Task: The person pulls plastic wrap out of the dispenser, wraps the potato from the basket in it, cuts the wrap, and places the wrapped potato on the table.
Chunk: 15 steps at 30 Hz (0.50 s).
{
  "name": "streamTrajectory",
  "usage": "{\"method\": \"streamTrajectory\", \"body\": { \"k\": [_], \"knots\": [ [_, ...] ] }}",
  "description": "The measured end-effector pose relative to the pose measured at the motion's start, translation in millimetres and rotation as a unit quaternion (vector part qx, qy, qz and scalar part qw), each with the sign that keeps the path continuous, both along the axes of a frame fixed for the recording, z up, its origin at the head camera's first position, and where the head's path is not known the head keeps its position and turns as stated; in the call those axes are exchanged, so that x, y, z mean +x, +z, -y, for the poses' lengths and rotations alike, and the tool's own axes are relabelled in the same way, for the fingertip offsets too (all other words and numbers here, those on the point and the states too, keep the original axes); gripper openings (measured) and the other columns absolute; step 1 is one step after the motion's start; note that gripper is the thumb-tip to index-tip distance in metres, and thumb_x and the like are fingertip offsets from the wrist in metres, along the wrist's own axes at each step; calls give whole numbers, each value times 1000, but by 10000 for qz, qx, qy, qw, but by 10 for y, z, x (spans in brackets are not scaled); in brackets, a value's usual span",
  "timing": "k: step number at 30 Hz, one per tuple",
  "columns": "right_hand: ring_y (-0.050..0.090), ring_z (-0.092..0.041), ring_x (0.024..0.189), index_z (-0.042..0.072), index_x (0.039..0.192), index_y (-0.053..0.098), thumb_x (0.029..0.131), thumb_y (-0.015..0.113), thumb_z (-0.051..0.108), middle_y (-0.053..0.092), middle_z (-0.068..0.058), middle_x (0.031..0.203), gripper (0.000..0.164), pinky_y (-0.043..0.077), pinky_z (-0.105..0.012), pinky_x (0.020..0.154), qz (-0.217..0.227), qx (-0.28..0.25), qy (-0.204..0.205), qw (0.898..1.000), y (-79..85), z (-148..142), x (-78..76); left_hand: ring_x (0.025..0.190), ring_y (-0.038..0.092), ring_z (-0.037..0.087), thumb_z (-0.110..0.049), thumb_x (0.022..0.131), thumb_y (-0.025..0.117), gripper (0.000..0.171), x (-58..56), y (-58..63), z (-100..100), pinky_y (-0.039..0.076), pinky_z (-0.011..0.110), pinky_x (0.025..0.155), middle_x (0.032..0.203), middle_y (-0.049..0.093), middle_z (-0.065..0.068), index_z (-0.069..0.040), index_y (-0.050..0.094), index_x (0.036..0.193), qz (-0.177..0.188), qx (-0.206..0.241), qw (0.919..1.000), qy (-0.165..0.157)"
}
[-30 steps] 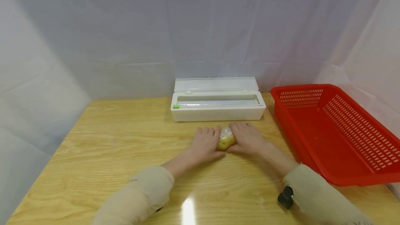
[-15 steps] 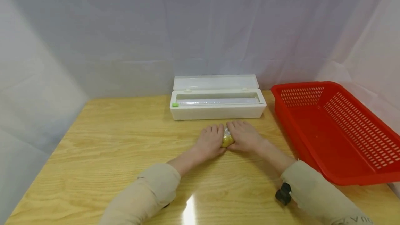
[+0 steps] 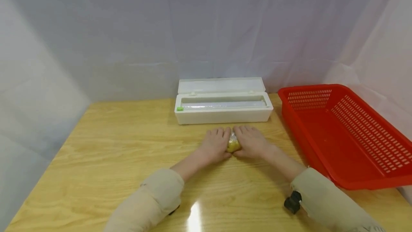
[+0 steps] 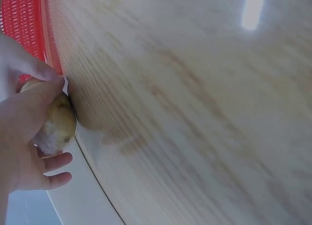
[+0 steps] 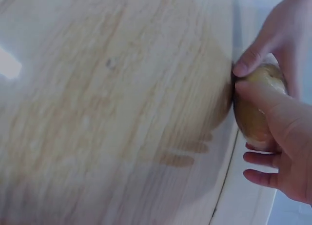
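Between my two hands, in the head view, sits a yellow-brown potato (image 3: 233,146) in shiny clear film, low over the table. My left hand (image 3: 215,146) grips its left side and my right hand (image 3: 252,144) its right side. In the left wrist view the potato (image 4: 61,120) shows between thumb and fingers, and the two thumbs meet along its near side. From the right wrist, the potato (image 5: 251,117) has the right thumb across it, with several right fingers reaching past its far side. The palms hide much of it.
Just behind the hands stands a white cling film box (image 3: 223,116), lid up, with a roll inside and a green slider at its left. A red plastic basket (image 3: 317,149) occupies the right side. Wood-grain table (image 3: 128,146) extends left; a pale sheet (image 3: 212,28) hangs behind.
The left hand has shifted slightly right, toward the right hand, so less of the potato shows between them. Both hands keep their hold; box and basket stay in place.
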State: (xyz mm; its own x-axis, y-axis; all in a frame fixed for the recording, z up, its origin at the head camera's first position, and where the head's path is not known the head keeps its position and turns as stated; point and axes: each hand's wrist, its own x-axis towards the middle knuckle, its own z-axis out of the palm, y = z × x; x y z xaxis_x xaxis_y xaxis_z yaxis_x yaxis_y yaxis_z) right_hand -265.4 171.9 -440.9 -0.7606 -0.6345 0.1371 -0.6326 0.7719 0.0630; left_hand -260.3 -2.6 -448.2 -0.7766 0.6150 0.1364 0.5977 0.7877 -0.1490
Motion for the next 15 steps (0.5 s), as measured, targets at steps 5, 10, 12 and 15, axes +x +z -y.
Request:
{"method": "streamTrajectory", "body": {
  "k": [5, 10, 12, 15],
  "knots": [
    [50, -34, 110, -5, 133, 36, 72, 75, 44, 50, -21, 122, 88, 43, -48, 90, 500, -327, 145, 9981, 66, -9, 10, 111, 50, 32, -60, 72, 67, 103, -25, 29, 109, 40, 45, 91, 125, 50, 19, 2, 25, 142, 522, 469, 9973, 231],
    [51, -35, 109, -6, 135, 33, 72, 76, 44, 48, -23, 123, 92, 43, -47, 91, 697, -504, 233, 9960, 61, -14, -20, 113, 49, 34, -57, 73, 68, 101, -21, 51, 148, 39, 46, 94, 126, 50, 21, 4, 26, 141, 811, 502, 9949, 319],
    [52, -34, 107, -6, 134, 34, 73, 74, 46, 49, -22, 121, 90, 44, -46, 90, 678, -530, 286, 9959, 32, -12, -30, 113, 49, 35, -55, 75, 68, 97, -8, 40, 137, 40, 46, 93, 125, 51, 22, 4, 28, 140, 877, 549, 9943, 257],
    [53, -32, 102, -6, 131, 38, 74, 73, 47, 49, -21, 117, 86, 46, -45, 86, 578, -609, 370, 9958, -1, 0, -39, 110, 51, 35, -52, 77, 68, 90, 9, 19, 109, 44, 44, 90, 122, 52, 23, 6, 32, 137, 792, 649, 9946, 149]
  ]
}}
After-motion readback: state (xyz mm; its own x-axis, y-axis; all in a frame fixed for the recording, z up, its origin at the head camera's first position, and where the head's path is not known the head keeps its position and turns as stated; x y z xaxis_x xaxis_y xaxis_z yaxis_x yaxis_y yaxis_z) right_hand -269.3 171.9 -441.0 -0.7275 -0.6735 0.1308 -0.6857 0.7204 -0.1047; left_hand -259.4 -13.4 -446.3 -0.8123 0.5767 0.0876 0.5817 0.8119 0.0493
